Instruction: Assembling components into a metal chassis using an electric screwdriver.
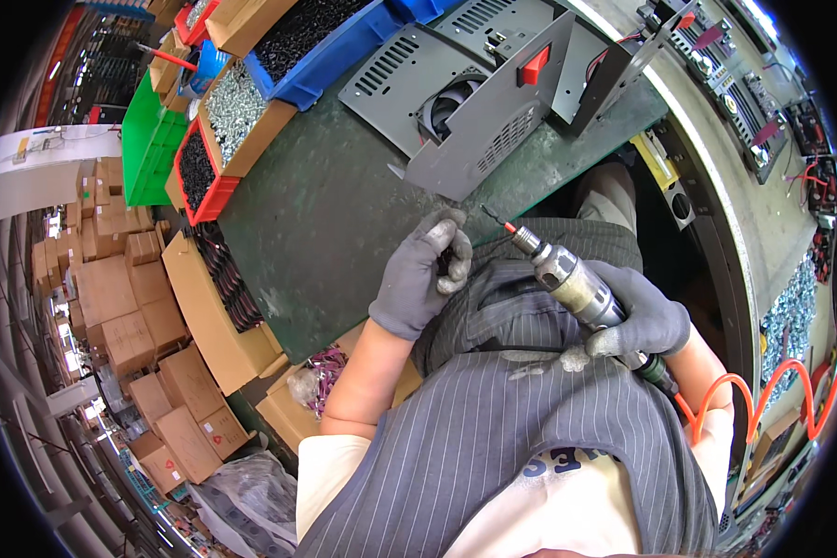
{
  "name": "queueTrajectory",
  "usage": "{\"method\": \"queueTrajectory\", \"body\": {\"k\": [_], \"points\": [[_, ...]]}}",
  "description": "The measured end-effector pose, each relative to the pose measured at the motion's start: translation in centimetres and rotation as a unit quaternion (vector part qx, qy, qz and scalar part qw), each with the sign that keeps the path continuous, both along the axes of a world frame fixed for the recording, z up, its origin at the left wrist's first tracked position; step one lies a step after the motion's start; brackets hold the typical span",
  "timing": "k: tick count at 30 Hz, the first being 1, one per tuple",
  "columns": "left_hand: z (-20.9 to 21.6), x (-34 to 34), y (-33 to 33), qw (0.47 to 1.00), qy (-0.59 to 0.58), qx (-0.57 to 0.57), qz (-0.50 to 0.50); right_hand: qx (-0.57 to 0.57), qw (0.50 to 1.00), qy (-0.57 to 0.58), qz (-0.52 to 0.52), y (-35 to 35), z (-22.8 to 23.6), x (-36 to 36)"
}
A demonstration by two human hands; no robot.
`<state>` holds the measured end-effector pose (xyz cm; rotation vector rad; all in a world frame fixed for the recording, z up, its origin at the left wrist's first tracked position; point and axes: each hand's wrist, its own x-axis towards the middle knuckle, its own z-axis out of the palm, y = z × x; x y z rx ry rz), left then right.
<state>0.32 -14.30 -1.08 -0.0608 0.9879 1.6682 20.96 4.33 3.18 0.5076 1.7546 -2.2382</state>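
My right hand (pixel 644 314), in a grey glove, is closed around a pneumatic screwdriver (pixel 572 282). The tool slants up and left, its bit near the fingers of my left hand (pixel 417 272). That gloved left hand is curled above the near edge of the dark green bench; whatever lies inside its fingers is hidden. Just beyond the bit, a bent grey metal panel (pixel 493 139) with a red rocker switch (pixel 534 65) stands tilted on the bench. Behind it lies a slotted grey metal plate (pixel 395 84) with a black fan (pixel 451 104) beside it.
An orange coiled air hose (pixel 790 367) runs from the tool to the right. Boxes of silver screws (pixel 237 112), a red bin (pixel 209 181) and a blue bin (pixel 321 60) line the bench's far left. Stacked cartons (pixel 112 288) stand beyond. Circuit boards lie on the right-hand worktable (pixel 716 177).
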Motion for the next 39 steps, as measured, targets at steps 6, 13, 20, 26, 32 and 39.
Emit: {"method": "queueTrajectory", "body": {"k": [6,13,20,26,32,39], "points": [[-0.7,0.1,0.2,0.995,0.038,0.062,-0.062,0.022,0.999,-0.02,0.03,0.0,0.6,0.9],[0.2,1.1,1.8,0.996,-0.062,0.066,-0.012,0.018,0.999,0.031,0.022,0.1,0.5,1.6],[0.9,1.3,2.4,0.995,-0.003,0.076,-0.061,-0.012,0.998,0.0,0.058,0.4,0.5,1.8],[2.2,1.0,3.8,0.99,0.111,0.011,-0.084,0.022,0.996,-0.007,0.088,1.4,0.3,2.1],[1.9,1.2,4.9,0.994,0.077,-0.002,-0.082,0.054,0.997,0.006,0.056,1.7,1.0,1.5],[2.1,-0.3,4.8,0.947,0.22,-0.052,-0.229,0.055,0.99,-0.018,0.126,2.7,1.6,1.9]]}}
